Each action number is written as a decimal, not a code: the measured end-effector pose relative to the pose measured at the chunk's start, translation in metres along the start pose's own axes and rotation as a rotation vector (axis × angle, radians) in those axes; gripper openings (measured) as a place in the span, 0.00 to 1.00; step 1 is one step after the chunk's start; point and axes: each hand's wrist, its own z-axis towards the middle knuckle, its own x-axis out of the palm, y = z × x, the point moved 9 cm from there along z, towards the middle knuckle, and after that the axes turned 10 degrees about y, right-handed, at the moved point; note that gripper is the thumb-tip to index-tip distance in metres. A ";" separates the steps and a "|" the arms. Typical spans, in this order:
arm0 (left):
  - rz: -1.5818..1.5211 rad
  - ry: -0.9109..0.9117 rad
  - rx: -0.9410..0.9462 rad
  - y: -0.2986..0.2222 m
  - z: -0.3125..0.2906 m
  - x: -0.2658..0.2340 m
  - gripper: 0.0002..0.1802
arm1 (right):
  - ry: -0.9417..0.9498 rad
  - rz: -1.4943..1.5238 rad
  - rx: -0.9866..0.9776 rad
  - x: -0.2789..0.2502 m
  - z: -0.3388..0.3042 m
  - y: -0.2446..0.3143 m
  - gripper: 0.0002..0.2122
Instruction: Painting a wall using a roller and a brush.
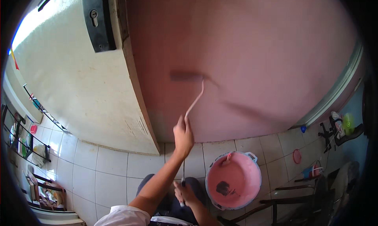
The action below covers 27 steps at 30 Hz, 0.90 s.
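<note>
I hold a long-handled paint roller point(195, 100) against the pink wall point(252, 60). Its roller head, blurred by motion, lies across the wall and casts a shadow. My left hand point(183, 137) is closed around the upper part of the shaft. Lower down, in front of my knees, my right hand point(185, 193) grips the handle's end. To the right of my legs a round tub point(253, 157), smeared with pink paint, stands on the floor. Inside it are a dark patch and a small object I cannot make out.
An open cream door point(90, 92) with a black lock plate point(98, 25) borders the wall on the left. White tiles point(112, 184) cover the floor. Dark chairs point(287, 198) stand at lower right, near a pink lid-like disc point(297, 156). Black metal racks point(39, 147) are at far left.
</note>
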 end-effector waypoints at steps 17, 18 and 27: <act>0.059 0.114 -0.507 0.227 -0.093 -0.006 0.18 | 0.025 0.228 0.256 -0.010 -0.024 -0.124 0.24; -0.068 0.164 -0.603 0.247 -0.099 -0.001 0.17 | 0.023 0.226 0.251 -0.014 -0.026 -0.125 0.24; 0.100 0.030 -0.633 0.345 -0.093 -0.056 0.15 | -0.106 -0.111 0.242 -0.009 -0.057 -0.079 0.24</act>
